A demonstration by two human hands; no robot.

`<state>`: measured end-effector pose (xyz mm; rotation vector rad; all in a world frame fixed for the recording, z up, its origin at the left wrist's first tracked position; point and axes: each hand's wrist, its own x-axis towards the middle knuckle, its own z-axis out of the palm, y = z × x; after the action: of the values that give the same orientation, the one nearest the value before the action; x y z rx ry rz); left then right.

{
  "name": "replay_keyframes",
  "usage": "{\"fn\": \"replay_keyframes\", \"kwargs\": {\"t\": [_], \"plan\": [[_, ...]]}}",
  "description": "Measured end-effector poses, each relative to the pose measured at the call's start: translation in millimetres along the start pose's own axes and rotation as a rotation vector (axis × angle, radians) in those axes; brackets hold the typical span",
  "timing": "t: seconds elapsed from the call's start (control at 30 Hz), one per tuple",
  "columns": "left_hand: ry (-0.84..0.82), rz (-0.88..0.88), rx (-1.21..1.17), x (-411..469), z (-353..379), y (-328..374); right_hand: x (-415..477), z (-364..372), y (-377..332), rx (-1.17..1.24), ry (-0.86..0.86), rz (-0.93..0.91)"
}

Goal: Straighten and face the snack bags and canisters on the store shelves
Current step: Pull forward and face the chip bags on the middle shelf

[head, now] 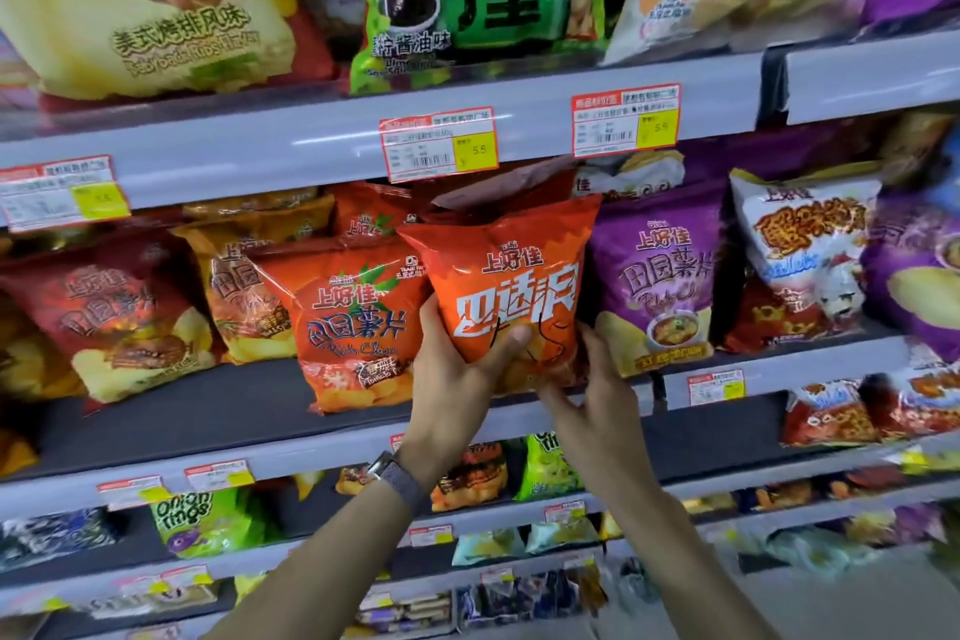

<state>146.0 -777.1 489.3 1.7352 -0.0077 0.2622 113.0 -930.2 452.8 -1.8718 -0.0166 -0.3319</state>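
1. Centrally, an orange snack bag is held upright at the front edge of the middle shelf, its printed face turned outward — presumably so the label reads squarely to a shopper.
2. Its lower left side is gripped by the left hand, thumb across the front and fingers wrapped behind; that hand carries the bag.
3. At the bottom right corner the right hand is partly open, fingers spread under and beside the bag, seemingly steadying the base; a firm grip cannot be confirmed.
4. Just beside it on the left stands a tomato chip bag, tilted; on the right a purple chip bag faces forward — the gap between them looks like the intended slot.
5. Above, price tags line the upper shelf's rail.
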Motion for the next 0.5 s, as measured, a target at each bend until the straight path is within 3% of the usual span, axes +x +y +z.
{"fn": "replay_keyframes", "kwargs": {"t": [0.5], "plan": [[-0.030,-0.027,0.088,-21.7,5.4,-6.9,6.7,-10.4,33.0,-0.118,-0.077,-0.060]]}}
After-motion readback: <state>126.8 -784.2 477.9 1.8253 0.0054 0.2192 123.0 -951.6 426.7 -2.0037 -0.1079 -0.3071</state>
